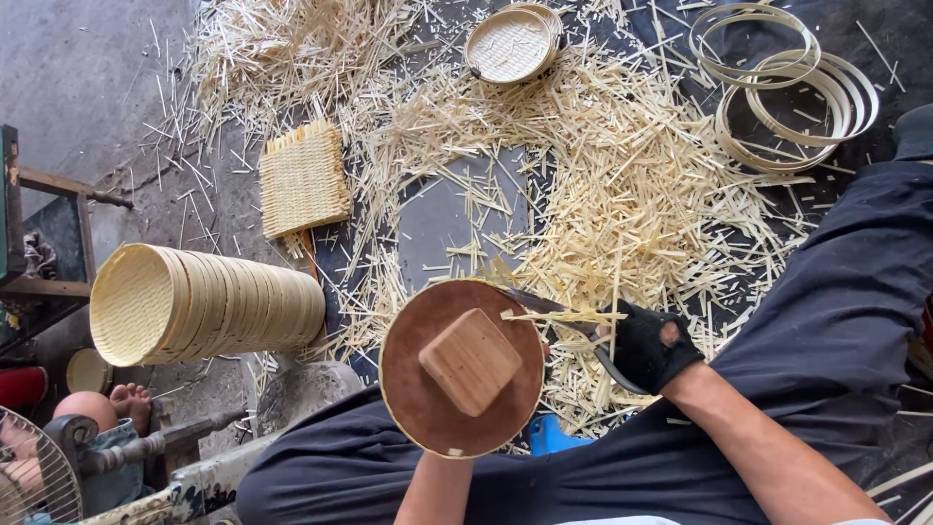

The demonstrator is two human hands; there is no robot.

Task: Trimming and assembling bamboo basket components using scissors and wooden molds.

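A round brown disc (418,389) with a square wooden block (471,361) on its face is held over my lap; a thin bamboo rim runs around its edge. My left forearm rises under it, and my left hand (439,461) is almost wholly hidden behind the disc, holding it up. My right hand (649,345), in a black glove, grips dark shears (544,303) whose blades lie at the disc's upper right edge, among protruding bamboo strips.
Cut bamboo slivers (632,194) litter the floor ahead. A stack of round woven trays (209,303) lies on its side at left, near a square woven mat (303,180). One woven tray (510,44) and bamboo hoops (787,87) lie farther off. Another person's foot (128,399) shows bottom left.
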